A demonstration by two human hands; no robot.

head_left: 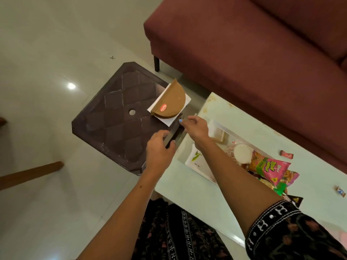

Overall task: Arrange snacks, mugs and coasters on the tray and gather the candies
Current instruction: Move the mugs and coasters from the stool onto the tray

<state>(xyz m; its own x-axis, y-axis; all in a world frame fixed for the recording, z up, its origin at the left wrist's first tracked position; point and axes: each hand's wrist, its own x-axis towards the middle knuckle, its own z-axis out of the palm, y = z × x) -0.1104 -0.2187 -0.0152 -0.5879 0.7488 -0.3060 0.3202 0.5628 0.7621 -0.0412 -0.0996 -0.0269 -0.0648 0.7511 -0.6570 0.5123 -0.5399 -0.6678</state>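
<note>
A white tray (197, 168) lies on the pale table (187, 192). It carries a white mug (242, 153), a pink-green snack packet (267, 166) with more packets beside it, and a light square piece (217, 133) at its far end. Two wrapped candies (286, 154) (340, 190) lie loose on the table, right of the tray. My left hand (159, 149) and my right hand (196, 128) both grip a dark flat object (171, 135) over the gap between the stool and the table. What the object is cannot be told.
A dark brown plastic stool (116, 117) stands left of the table; on its far corner sits a white square plate (169, 121) with a brown half-round piece (171, 102). A maroon sofa (244, 53) runs behind. A wooden leg (32, 172) crosses the floor at left.
</note>
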